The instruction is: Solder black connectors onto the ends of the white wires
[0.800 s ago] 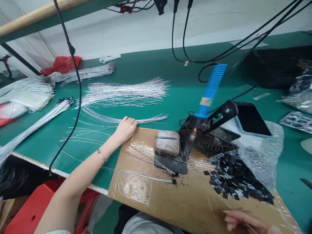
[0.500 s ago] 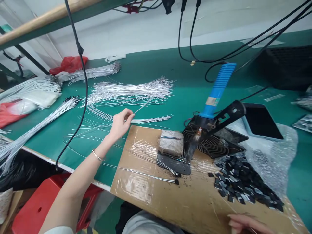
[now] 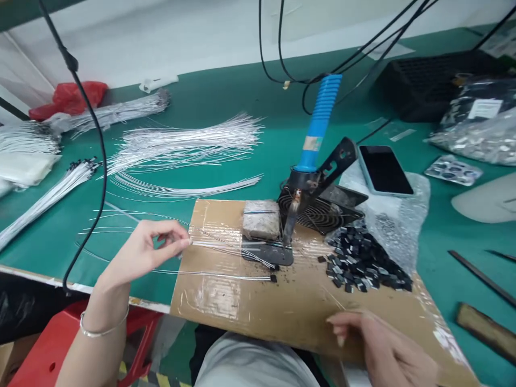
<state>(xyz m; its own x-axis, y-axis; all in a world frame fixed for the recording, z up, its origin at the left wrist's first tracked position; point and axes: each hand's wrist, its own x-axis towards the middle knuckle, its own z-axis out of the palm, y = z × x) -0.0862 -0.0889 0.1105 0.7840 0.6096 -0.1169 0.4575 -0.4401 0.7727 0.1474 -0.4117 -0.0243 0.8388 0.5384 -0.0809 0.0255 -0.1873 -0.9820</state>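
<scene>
Nearest to the person, the right hand (image 3: 387,344) is over the near right part of the cardboard sheet (image 3: 306,317), with its fingers half bent. A thin strand (image 3: 334,299) lies beside its fingertips; I cannot tell whether they grip it. The sheet reaches over the near edge of the bench (image 3: 439,269).

A wire with a black end (image 3: 226,275) lies across the left part of the sheet. Just beyond, at the sheet's left edge, the left hand (image 3: 149,250) pinches white wire (image 3: 217,245) between thumb and finger; this wire, slightly blurred, extends rightward over the sheet toward the black plate (image 3: 266,252).

Behind the plate sits a greyish block (image 3: 261,219). The blue-handled iron (image 3: 320,115) stands tilted, tip down, left of the pile of black pieces (image 3: 363,258). Farther, toward the far edge of the bench, lie the loose white wires (image 3: 189,141).
</scene>
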